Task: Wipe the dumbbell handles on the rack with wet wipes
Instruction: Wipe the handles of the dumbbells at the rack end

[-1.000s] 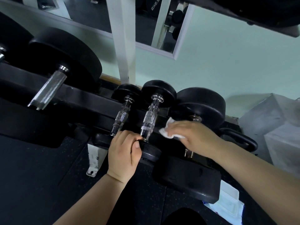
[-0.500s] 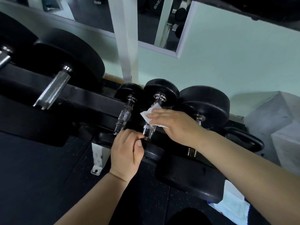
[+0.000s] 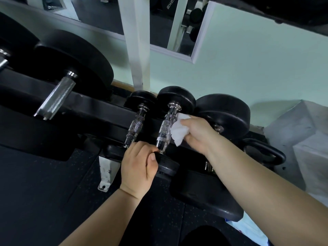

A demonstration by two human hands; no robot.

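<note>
Two small dumbbells lie side by side on the black rack (image 3: 99, 110). My left hand (image 3: 139, 166) grips the near black head (image 3: 166, 166) of the right-hand small dumbbell. Its chrome knurled handle (image 3: 166, 128) runs up to the far head. My right hand (image 3: 198, 132) holds a crumpled white wet wipe (image 3: 179, 132) pressed against the right side of that handle. The other small dumbbell's handle (image 3: 135, 126) sits bare just to the left. A bigger dumbbell (image 3: 225, 112) lies to the right, its handle mostly hidden by my right hand and forearm.
A large dumbbell with a thick chrome handle (image 3: 56, 96) lies on the rack at left. A black kettlebell (image 3: 266, 153) stands on the floor at right beside a grey block (image 3: 301, 139). A wipes packet (image 3: 252, 228) lies on the dark floor at lower right. Behind the rack is a mirrored wall.
My right hand carried the wipe from the big right dumbbell leftward to the small dumbbell's handle, first over its top, now against its right side. The left hand kept its grip.
</note>
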